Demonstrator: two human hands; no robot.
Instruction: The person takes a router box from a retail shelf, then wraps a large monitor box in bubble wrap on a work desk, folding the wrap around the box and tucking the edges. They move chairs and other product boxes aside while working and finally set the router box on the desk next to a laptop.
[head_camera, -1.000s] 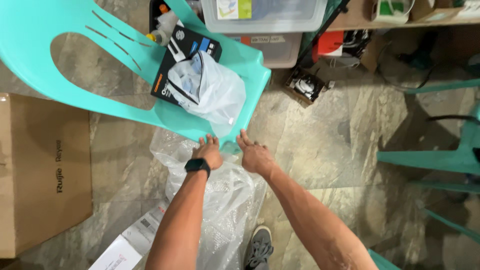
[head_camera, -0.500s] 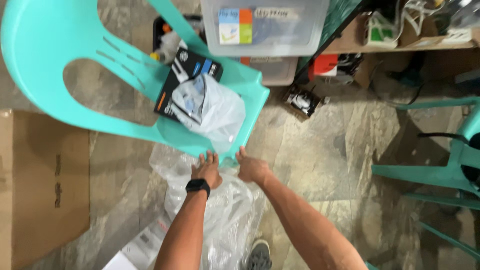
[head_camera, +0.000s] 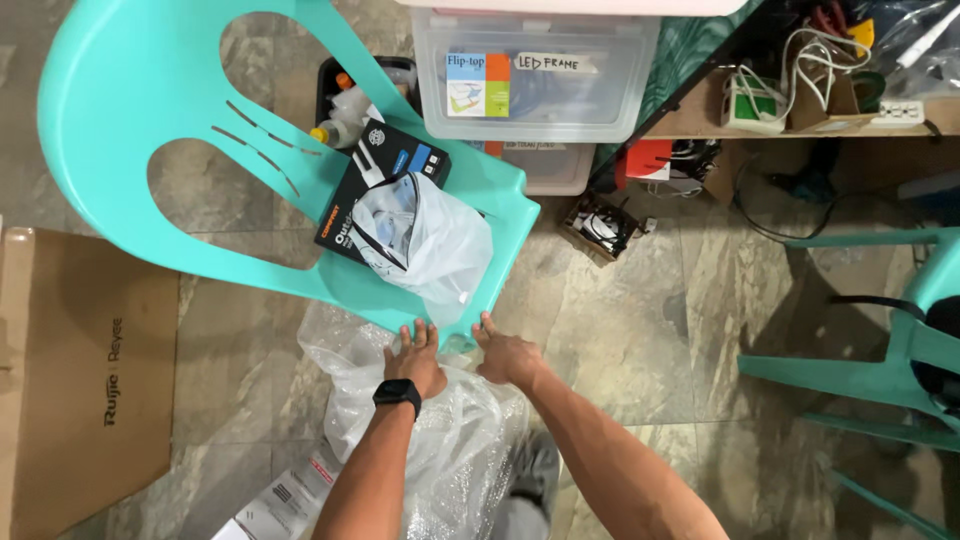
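Note:
My left hand (head_camera: 415, 362), with a black watch on the wrist, lies flat on a clear bubble-wrap bag (head_camera: 440, 440) just below the front edge of a turquoise plastic chair (head_camera: 300, 200). Beside it, my right hand (head_camera: 508, 356) presses on the same bag, its fingers touching the chair's seat edge. Whether either hand grips the plastic I cannot tell. On the seat lie a black box (head_camera: 375, 185) and a clear plastic bag holding a white item (head_camera: 425, 240).
A flat cardboard box (head_camera: 80, 370) lies at the left. Clear storage bins (head_camera: 535, 85) stand behind the chair. A shelf with cables (head_camera: 800, 100) is at upper right, another turquoise chair (head_camera: 890, 360) at the right. My shoe (head_camera: 530, 480) shows below.
The view has tilted down and drawn nearer the chair. Both hands stay on the bubble-wrap bag at the seat's front edge.

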